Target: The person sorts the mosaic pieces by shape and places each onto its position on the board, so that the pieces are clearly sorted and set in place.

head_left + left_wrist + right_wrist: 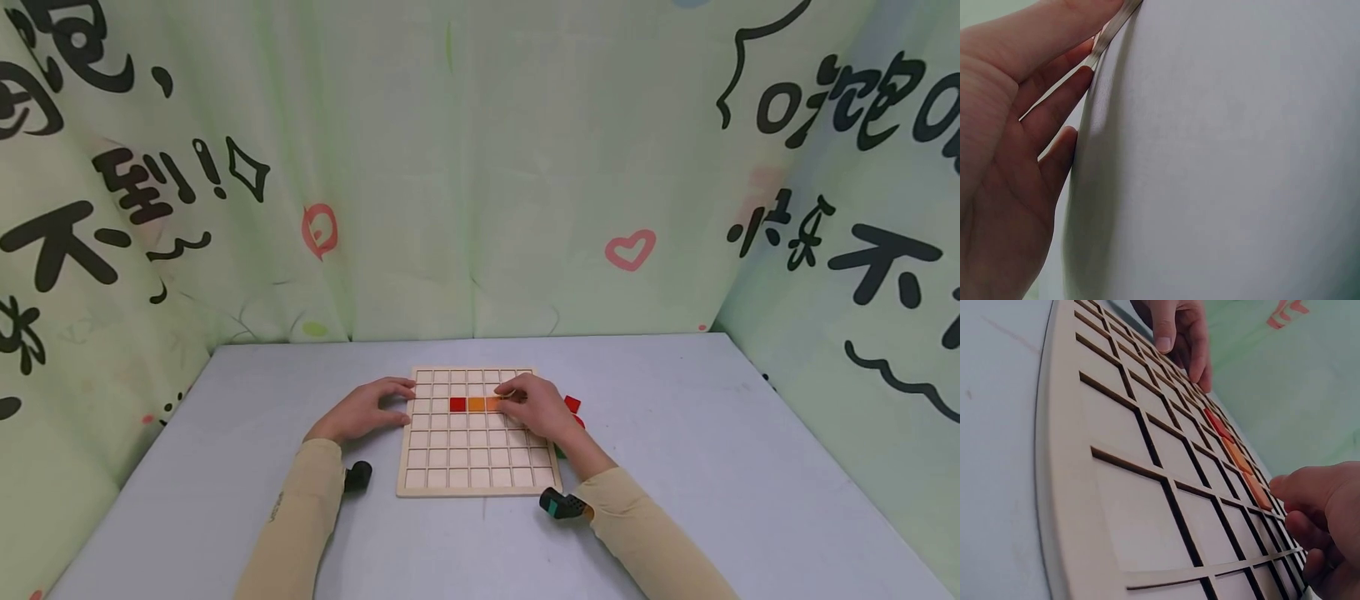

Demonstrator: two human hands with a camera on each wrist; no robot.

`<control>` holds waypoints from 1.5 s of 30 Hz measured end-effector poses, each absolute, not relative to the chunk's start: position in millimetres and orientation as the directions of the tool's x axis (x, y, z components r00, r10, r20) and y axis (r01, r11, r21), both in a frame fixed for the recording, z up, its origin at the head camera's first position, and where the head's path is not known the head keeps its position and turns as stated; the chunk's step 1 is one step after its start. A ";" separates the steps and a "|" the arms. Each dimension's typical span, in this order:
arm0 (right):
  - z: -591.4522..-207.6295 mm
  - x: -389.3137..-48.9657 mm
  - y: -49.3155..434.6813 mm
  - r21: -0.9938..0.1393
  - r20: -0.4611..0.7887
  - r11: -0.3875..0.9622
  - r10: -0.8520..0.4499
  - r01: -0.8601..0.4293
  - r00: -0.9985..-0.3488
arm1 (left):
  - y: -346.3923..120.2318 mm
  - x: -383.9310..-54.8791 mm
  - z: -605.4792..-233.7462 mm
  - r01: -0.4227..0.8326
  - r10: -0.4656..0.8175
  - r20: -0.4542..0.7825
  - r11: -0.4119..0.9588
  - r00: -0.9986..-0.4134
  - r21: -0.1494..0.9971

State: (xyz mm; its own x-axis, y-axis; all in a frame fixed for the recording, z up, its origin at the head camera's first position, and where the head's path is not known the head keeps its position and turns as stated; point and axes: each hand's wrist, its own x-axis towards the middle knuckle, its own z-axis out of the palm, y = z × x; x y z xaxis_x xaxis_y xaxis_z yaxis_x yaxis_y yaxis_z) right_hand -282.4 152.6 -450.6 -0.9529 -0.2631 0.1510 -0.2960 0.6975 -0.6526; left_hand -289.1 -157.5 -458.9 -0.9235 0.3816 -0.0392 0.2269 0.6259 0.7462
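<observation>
A square wooden grid board [480, 492] lies on the table. In one of its rows sit a red tile [457, 404], an orange tile [476, 404] and a second orange tile [492, 404], side by side. My right hand [536, 408] reaches over the board and pinches the rightmost orange tile [1257, 490], which lies in its cell; the lower fingers are curled. Along the board's left edge rests my left hand [367, 410], fingers and thumb spread against the rim. The left wrist view shows these fingers [1060, 103] loosely extended at the board's edge.
Partly hidden behind my right hand and wrist, red pieces [573, 404] and a green piece [560, 452] lie just right of the board. The white table [225, 467] is bounded by printed curtains [480, 167] at the back and sides.
</observation>
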 end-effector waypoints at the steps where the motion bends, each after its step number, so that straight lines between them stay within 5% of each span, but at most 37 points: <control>1: -450.0 -282.0 153.7 -0.662 0.147 0.693 -0.254 -0.286 -0.956 | -157.3 -288.9 -458.6 0.225 0.380 -0.041 0.626 -0.924 0.747; 13: -443.2 -273.8 185.9 -0.708 0.098 0.678 -0.182 -0.197 -0.978 | -157.8 -289.0 -458.8 0.231 0.387 -0.038 0.622 -0.921 0.748; 30: -448.0 -259.8 249.8 -0.649 0.105 0.750 -0.083 -0.132 -0.991 | -157.1 -287.3 -456.3 0.238 0.390 -0.031 0.623 -0.920 0.745; 45: -458.0 -260.0 260.2 -0.590 0.121 0.795 -0.085 -0.140 -0.989 | -158.1 -288.0 -458.3 0.237 0.390 -0.030 0.618 -0.921 0.750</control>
